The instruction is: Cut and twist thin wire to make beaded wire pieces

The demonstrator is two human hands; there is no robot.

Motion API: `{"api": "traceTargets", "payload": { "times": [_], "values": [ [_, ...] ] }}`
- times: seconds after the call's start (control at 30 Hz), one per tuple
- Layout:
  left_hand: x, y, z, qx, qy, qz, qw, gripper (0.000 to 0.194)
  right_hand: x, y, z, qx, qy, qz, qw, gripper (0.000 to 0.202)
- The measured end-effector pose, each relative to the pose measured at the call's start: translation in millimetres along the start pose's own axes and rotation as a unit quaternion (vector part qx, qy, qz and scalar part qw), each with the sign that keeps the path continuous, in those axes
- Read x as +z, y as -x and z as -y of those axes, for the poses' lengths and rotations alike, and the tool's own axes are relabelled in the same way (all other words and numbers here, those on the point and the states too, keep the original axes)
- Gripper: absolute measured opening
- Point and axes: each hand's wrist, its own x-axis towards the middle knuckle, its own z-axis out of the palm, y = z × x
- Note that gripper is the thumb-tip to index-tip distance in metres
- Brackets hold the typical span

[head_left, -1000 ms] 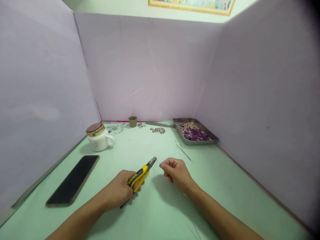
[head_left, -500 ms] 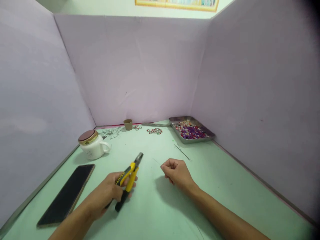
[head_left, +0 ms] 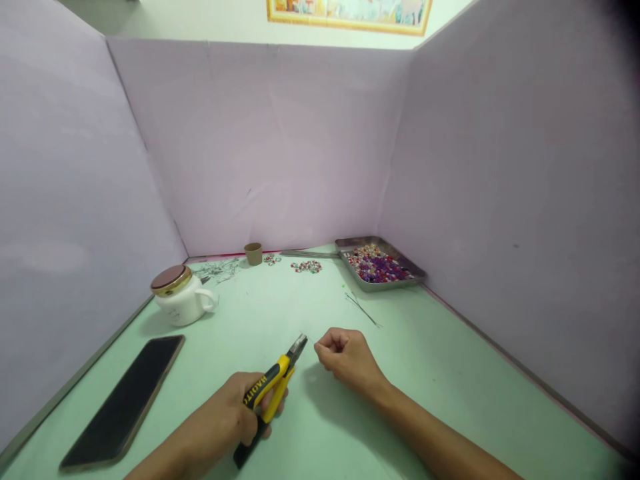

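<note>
Yellow and black pliers (head_left: 273,390) are held by the handles in my left hand (head_left: 240,410), their jaws pointing up and to the right. Just right of the jaws, my right hand (head_left: 350,357) pinches a thin wire (head_left: 312,341) between thumb and forefinger. The wire's free end reaches the tips of the pliers; whether the jaws grip it is too small to tell. Beyond my right hand, a few twisted wires (head_left: 363,310) lie on the green table (head_left: 260,307).
At the back right stands a metal tray (head_left: 395,287) of colourful beads. Small bead loops (head_left: 307,267), a brown cup (head_left: 253,254) and loose wire pieces (head_left: 220,269) lie along the back. A lidded white mug (head_left: 185,303) and a phone (head_left: 125,400) are at the left.
The pliers have moved right in my left hand, so their jaws are now beside my right hand's fingertips. The handles look closer together. My right hand still pinches the wire.
</note>
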Motion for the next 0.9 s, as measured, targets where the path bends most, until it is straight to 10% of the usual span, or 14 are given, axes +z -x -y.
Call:
{"api": "traceTargets", "payload": {
  "times": [0.43, 0.63, 0.9],
  "values": [
    [-3.8, -2.9, 1.3, 0.027, -0.2, -0.082, 0.976, 0.02, -4.4, -0.2, 8.2, 0.054, -0.039, 0.062, 0.996, 0.01],
    [-7.3, -0.9, -3.7, -0.02, 0.002, -0.022, 1.0, 0.023, -6.6, -0.4, 2.8, 0.072, -0.092, 0.047, 0.992, 0.013],
    [-2.2, 0.8, -1.7, 0.0, -0.025, 0.009, 1.0, 0.025, -12.2, 0.2, 4.7, 0.052, -0.063, 0.039, 0.996, 0.01]
  ]
}}
